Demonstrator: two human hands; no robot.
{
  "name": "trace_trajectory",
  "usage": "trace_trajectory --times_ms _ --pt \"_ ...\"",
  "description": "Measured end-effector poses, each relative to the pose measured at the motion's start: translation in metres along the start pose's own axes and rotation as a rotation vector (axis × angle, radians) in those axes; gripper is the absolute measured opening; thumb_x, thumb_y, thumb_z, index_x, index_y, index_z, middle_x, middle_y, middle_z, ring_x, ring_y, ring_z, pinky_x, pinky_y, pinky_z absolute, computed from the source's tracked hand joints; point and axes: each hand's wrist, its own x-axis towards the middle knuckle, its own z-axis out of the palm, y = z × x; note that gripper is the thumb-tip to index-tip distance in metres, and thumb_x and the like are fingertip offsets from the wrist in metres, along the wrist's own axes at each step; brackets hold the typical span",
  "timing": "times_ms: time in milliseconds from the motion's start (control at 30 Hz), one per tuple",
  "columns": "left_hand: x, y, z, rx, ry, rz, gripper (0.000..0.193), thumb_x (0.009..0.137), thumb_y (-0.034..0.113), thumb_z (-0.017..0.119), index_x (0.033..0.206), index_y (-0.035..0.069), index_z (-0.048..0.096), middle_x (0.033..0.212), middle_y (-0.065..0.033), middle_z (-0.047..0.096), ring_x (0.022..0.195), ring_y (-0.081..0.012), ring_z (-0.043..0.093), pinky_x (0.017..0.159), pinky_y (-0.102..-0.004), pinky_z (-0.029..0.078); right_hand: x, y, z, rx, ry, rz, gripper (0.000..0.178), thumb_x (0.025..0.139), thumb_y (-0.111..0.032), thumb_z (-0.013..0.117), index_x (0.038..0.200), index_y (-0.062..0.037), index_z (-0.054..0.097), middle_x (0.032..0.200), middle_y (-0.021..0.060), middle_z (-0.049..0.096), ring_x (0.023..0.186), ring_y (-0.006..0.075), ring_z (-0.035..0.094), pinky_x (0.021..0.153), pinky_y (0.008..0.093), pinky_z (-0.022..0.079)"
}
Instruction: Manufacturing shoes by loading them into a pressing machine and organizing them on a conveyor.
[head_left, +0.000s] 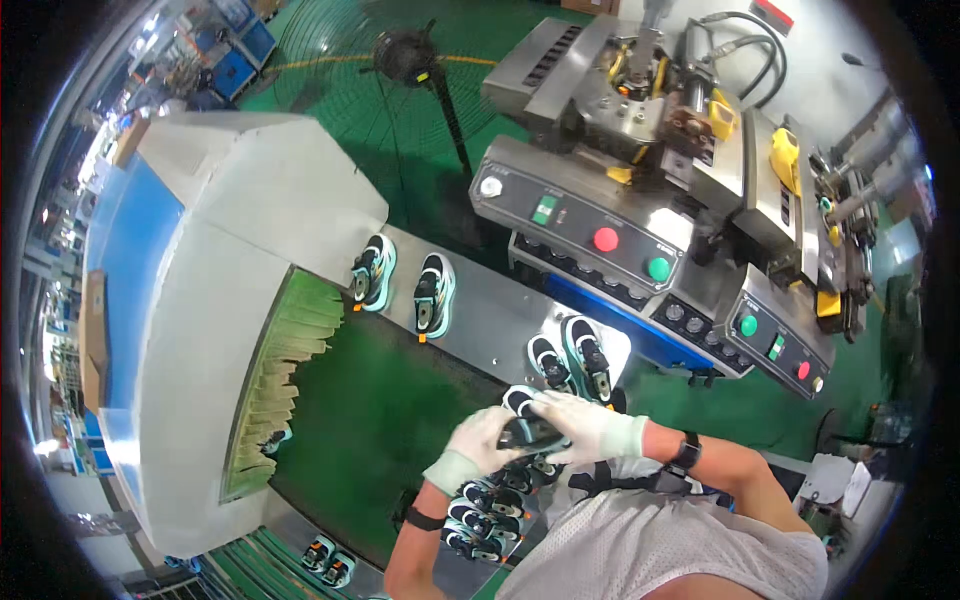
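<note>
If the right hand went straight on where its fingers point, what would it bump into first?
Probably the shoe, which the right hand touches; beyond it, perhaps the left hand, though depth is unclear.

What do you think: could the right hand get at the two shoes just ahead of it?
Probably yes: the two shoes lie close by, and nothing seems to block the right hand. It holds another shoe, though, so it may need to let go first.
</note>
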Motion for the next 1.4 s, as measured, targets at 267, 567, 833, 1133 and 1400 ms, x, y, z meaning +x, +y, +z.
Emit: trace_trajectory --times_ms 267,567,833,1133,1400 --pt "0.127 0.125 -0.022 0.139 0.100 0.402 0.045 0.076 0.010 0.074 0.119 0.006 0.060 0.114 -0.0159 0.061 0.103 -0.0329 0.059 0.090 -0.0385 0.048 -0.088 0.054 -0.066 0.505 0.110 0.481 0.066 0.079 -0.040 0.075 0.124 0.0033 0.053 0.103 0.0166 0.067 0.093 0.0225 0.064 0.085 0.0322 0.050" --pt "0.274 0.190 -0.062 0.253 0.520 0.319 0.048 0.085 0.010 0.068 0.129 -0.002 0.051 0.121 -0.0199 0.059 0.114 -0.0352 0.056 0.101 -0.0400 0.042 -0.231 0.048 -0.149 1.646 0.691 0.354 0.077 0.080 -0.018 0.075 0.146 -0.0071 0.036 0.133 0.0060 0.055 0.115 0.0143 0.057 0.097 0.0309 0.047" --pt "0.473 0.127 -0.053 -0.027 0.526 0.110 0.053 0.089 0.017 0.066 0.133 -0.005 0.045 0.125 -0.0218 0.057 0.116 -0.0281 0.058 0.095 -0.0367 0.049 -0.277 0.083 -0.141 1.615 1.048 0.147 0.064 0.081 -0.013 0.068 0.140 -0.0016 0.043 0.130 0.0076 0.056 0.116 0.0176 0.056 0.100 0.0336 0.044" --pt "0.609 0.072 -0.044 0.323 0.604 0.020 0.064 0.077 0.026 0.075 0.128 -0.004 0.050 0.117 -0.0237 0.059 0.108 -0.0377 0.058 0.096 -0.0407 0.045 -0.285 0.087 -0.134 1.498 1.147 0.271 0.074 0.076 -0.016 0.067 0.143 -0.0047 0.038 0.119 0.0051 0.061 0.062 0.0030 0.050 0.047 0.0185 0.034" --pt "0.657 0.077 -0.031 0.455 0.412 -0.246 0.064 0.076 0.032 0.075 0.125 0.000 0.048 0.119 -0.0255 0.058 0.111 -0.0401 0.057 0.093 -0.0441 0.047 -0.270 0.083 -0.145 1.321 1.340 0.323 0.073 0.075 -0.007 0.069 0.141 -0.0010 0.038 0.128 0.0074 0.056 0.112 0.0164 0.055 0.099 0.0353 0.044"
